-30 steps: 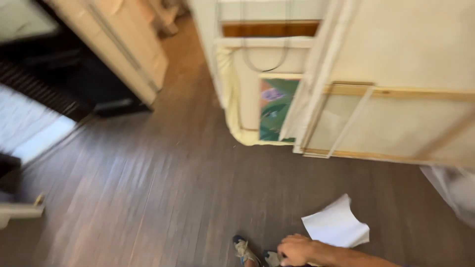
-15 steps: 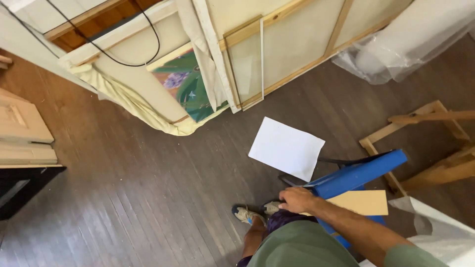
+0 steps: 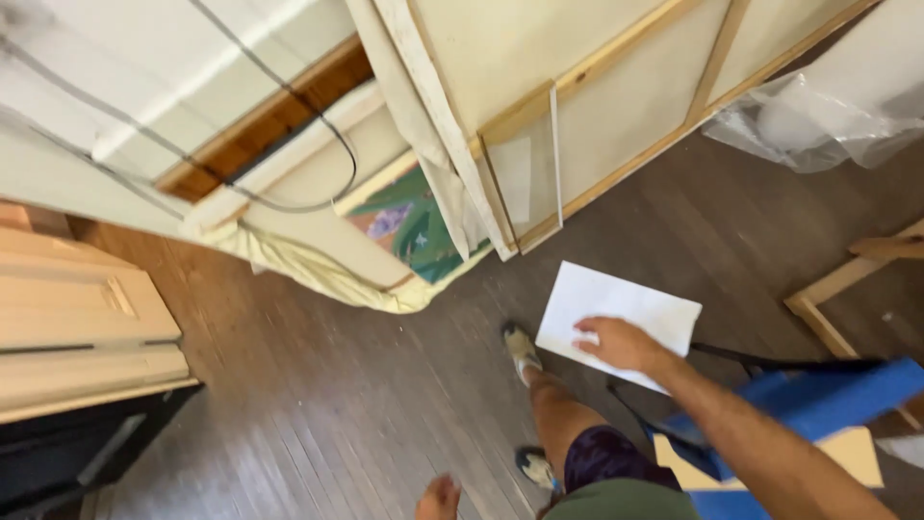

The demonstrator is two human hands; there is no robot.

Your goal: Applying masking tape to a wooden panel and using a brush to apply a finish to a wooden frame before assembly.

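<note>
My right hand (image 3: 621, 344) reaches forward with its fingers loosely apart and nothing in its grasp. In the view it overlaps a white sheet of paper (image 3: 635, 300) that lies on the dark wooden floor (image 3: 308, 404); whether they touch is unclear. Only the tip of my left hand (image 3: 438, 498) shows at the bottom edge, near nothing. My two shoes (image 3: 521, 349) stand on the floor just left of the paper.
Stretched canvases (image 3: 616, 87) lean against the wall ahead, with a green painting (image 3: 414, 226) and a cloth beside them. A blue board (image 3: 818, 400) is at my right, a wooden frame (image 3: 847, 279) beyond it. Clear plastic wrap (image 3: 818, 116) sits top right, a pale door panel (image 3: 77, 318) at left.
The view has swung right and closer to the canvases. My right hand has moved up from near the blue board to over the white paper. My left hand has come into view.
</note>
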